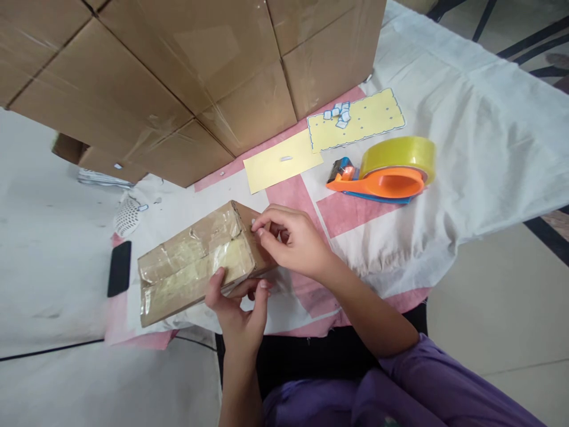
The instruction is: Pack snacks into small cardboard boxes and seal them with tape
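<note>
A small cardboard box [191, 261] wrapped in clear tape lies on the white and pink cloth [347, 219] in front of me. My left hand [237, 311] grips its near edge, thumb on top and fingers underneath. My right hand [291, 240] rests at the box's right end, fingertips pinched together against the upper corner; whether something small sits between them I cannot make out.
An orange tape dispenser [384, 178] with a yellowish roll lies to the right. Two yellow sticker sheets [355, 121] lie behind it. Large stacked cartons [178, 77] stand at the back. A black phone [119, 268] and a white mesh object [127, 216] lie to the left.
</note>
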### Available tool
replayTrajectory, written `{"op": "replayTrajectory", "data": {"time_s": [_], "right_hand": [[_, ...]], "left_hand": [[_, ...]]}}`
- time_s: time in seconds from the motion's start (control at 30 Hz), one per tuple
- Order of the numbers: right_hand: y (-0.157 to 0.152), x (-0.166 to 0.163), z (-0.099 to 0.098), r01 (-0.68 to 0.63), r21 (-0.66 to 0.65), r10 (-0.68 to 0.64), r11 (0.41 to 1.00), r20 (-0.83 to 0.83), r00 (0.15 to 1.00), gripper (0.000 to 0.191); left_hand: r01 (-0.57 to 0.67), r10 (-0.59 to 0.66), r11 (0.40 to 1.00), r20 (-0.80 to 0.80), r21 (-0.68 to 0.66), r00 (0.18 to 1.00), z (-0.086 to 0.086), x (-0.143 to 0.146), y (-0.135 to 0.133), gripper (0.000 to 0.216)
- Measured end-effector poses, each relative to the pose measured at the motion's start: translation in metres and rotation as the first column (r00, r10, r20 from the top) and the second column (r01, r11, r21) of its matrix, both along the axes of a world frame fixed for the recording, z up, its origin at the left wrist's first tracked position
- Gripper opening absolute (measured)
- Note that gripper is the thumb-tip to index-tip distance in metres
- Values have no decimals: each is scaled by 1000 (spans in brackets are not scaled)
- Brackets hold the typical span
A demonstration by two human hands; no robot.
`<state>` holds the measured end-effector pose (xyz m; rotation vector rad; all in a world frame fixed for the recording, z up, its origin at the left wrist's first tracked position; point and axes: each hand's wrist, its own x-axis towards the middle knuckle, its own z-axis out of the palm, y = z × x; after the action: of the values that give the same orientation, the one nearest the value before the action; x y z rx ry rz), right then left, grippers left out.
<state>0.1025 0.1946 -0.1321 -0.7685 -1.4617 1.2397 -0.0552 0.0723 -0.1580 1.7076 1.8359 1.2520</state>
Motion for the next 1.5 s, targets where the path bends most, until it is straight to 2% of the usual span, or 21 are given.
{"op": "replayTrajectory", "data": {"time_s": [0.07,0.23,0.43,0.67,0.93,1.2,1.27,1.4,1.5], "right_hand": [[-1,0,0,23,-4,-23,1000,31,999,12],[-3,2,-1,71,39,-77,997,172,982,28],[-7,2,1,52,131,-86,990,270,959,19],[-7,0,8,96,59,-104,994,156,982,19],[-7,-9,-1,104,-1,-103,995,82,991,19],[-8,-8,1,113,-86,-113,990,8,994,17],[-9,-8,1,81,-134,-86,988,-37,996,15],[-8,-8,-2,-67,-241,31,968,-150,988,23],[-7,-9,-5,-94,-303,38,948,-186,982,24]], "left_hand": [[7,-7,1000,9,2,1000,-1,0,0,74],[9,-9,1000,19,-4,1000,0,0,-1,73],[-5,6,1000,10,-13,1000,1,1,0,72],[-11,11,1000,5,-23,1000,1,1,0,73],[-8,9,1000,22,-19,1000,2,2,1,74],[-27,28,999,40,-26,999,-1,2,0,73],[-15,16,1000,35,-23,999,0,2,0,73],[20,-20,1000,-18,-7,1000,2,0,0,76],[22,-22,1000,-41,11,999,1,0,0,76]]}}
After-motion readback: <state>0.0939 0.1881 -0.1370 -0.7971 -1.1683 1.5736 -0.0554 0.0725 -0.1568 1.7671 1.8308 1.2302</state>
